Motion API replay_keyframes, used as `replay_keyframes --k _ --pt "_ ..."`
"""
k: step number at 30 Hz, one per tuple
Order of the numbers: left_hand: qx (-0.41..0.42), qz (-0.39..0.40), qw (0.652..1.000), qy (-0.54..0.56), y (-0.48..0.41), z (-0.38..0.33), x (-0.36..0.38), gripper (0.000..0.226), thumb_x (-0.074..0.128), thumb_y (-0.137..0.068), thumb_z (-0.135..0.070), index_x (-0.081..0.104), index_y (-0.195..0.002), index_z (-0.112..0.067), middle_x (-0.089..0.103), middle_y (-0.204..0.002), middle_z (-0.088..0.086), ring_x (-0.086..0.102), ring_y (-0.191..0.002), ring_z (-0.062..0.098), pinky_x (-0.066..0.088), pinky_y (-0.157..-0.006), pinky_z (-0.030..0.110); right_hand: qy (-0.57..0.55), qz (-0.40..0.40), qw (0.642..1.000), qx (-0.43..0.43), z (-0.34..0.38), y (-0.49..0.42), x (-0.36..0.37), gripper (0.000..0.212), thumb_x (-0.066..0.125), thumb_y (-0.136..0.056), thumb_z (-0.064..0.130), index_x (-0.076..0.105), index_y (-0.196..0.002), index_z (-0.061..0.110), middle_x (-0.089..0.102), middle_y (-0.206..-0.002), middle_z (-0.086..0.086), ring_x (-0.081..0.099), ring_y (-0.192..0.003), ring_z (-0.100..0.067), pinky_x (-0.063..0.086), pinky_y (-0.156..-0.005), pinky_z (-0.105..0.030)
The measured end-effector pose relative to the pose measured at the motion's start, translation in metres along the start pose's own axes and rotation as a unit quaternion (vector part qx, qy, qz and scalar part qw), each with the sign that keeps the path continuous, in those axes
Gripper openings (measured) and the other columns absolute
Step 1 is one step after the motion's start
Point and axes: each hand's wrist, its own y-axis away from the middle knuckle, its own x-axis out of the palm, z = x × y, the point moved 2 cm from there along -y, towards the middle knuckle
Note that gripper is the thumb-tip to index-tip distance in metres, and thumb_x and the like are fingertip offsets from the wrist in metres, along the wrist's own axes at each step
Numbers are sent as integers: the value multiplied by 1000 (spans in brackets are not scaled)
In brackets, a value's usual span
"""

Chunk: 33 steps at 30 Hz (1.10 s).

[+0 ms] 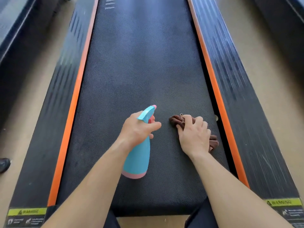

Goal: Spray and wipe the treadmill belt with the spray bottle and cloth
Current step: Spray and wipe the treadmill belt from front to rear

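Dark textured treadmill belt (139, 71) runs up the frame centre. Faint white print at its top edge is unreadable.

Turquoise plastic spray bottle with pink base and pink nozzle tip (139, 158) sits at lower centre over the belt, nozzle pointing up-frame. The left hand (138, 127) is wrapped round its neck just under the spray head.

Bunched brown cloth (176, 120) lies on the belt just right of the bottle. The right hand (194, 134) is on top of it, fingers curled into the fabric.

Orange strips (74, 102) edge the belt on both sides, with black ribbed side rails (243, 96) outside them. Yellow-green "WARNING" labels are at the lower left (27, 211) and lower right; the small text under them is illegible.

Tan floor (21, 112) lies beyond, with a dark shoe (4, 164) at the left edge.
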Motion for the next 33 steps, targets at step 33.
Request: replay_keyframes --k 33 --pt "-9 -7 1000 -22 -6 10 -25 42 80 -73 -37 76 -113 -23 72 -85 -11 77 -66 13 65 -85 41 -98 -98 989 44 4 -70 -28 46 52 -99 48 47 -137 22 46 -124 -20 46 -108 -40 42 -91 -53"
